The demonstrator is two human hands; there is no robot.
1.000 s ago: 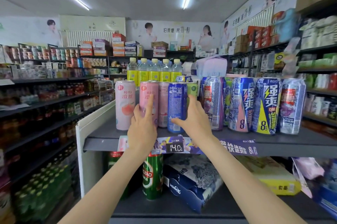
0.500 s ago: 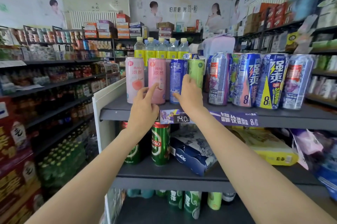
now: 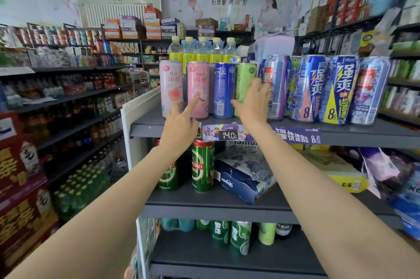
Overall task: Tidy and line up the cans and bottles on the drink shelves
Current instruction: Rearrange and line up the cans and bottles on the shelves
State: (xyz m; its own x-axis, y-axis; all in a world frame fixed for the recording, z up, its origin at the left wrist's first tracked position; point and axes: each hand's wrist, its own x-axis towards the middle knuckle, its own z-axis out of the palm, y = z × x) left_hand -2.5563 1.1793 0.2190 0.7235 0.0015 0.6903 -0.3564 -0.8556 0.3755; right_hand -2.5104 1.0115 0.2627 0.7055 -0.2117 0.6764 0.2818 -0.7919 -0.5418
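A row of tall slim cans stands at the front of the top shelf (image 3: 227, 130): two pink cans (image 3: 171, 88) (image 3: 198, 88), a blue can (image 3: 223, 90) and a green can (image 3: 245, 83). My left hand (image 3: 179, 124) is below the second pink can, its forefinger touching the can's lower front. My right hand (image 3: 254, 103) is spread flat against the green can's lower right side, gripping nothing. Fatter blue and silver cans (image 3: 306, 88) stand to the right. Several yellow-labelled bottles (image 3: 202, 51) stand behind.
The middle shelf holds two green beer cans (image 3: 202, 165), a tilted blue multipack (image 3: 245, 176) and a yellow box (image 3: 329, 167). More green cans (image 3: 231, 235) are on the bottom shelf. Other stocked aisle shelves (image 3: 68, 97) run along the left.
My right hand has moved right, from the blue can to the green can. My left hand has dropped lower, now only a fingertip on the pink can. The camera has tilted down.
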